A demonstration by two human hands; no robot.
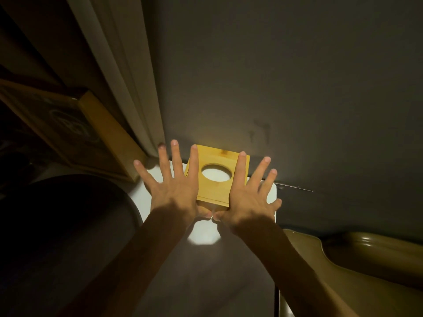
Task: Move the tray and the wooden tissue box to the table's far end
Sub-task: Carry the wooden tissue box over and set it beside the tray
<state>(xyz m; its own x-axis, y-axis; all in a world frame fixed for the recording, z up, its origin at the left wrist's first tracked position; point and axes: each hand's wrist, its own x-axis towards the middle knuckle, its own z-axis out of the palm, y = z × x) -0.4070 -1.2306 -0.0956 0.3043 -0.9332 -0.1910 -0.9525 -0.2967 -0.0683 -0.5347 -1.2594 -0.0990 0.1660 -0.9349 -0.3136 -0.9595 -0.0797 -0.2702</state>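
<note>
The wooden tissue box (215, 193), yellow with a round hole in its top, stands at the far end of the white table (206, 271), against the dark wall. My left hand (174, 191) and my right hand (249, 195) flank it with fingers spread wide. Each index finger lies along a side edge of the box top, and both thumbs meet at its near face. Neither hand wraps around the box. A dark round tray (75, 225) sits on the table's left side, close to my left forearm, mostly in shadow.
A framed picture (98, 138) leans at the left behind the tray, beside a pale curtain (128, 88). The table's right edge (276, 225) runs just past my right hand. A tan padded seat (343, 271) lies beyond it at lower right.
</note>
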